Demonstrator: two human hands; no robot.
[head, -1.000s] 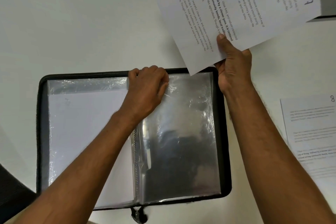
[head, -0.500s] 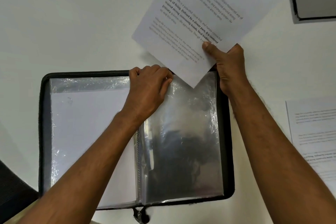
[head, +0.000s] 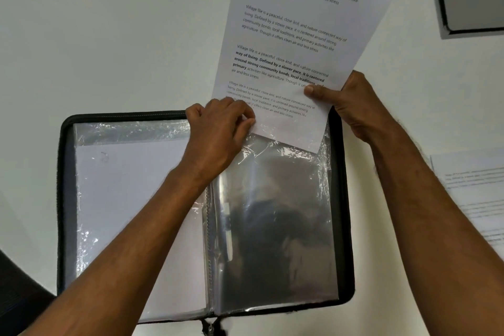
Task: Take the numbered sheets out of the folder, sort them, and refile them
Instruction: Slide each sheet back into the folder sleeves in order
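1. Two plastic sleeves lying open in the black zip folder point(head: 63, 199) on the white table point(head: 109, 35); left sleeve point(head: 136, 213) filled with a white sheet, same as a second ago.
2. Left hand point(head: 218, 131) at the far edge of the right sleeve point(head: 278, 226), fingers curled, pinching the sleeve mouth as before.
3. Numbered sheet point(head: 294, 35), earlier slanted and well clear of the folder, now turned nearly upright, near edge tucked just into the right sleeve's mouth; handwritten 7 at its far right corner.
4. Right hand point(head: 351, 103) gripping the sheet's right edge, thumb on top, other fingers beneath.
5. Far right: another printed sheet point(head: 474, 194) flat on the table, grey box point(head: 469, 3) at the far corner.
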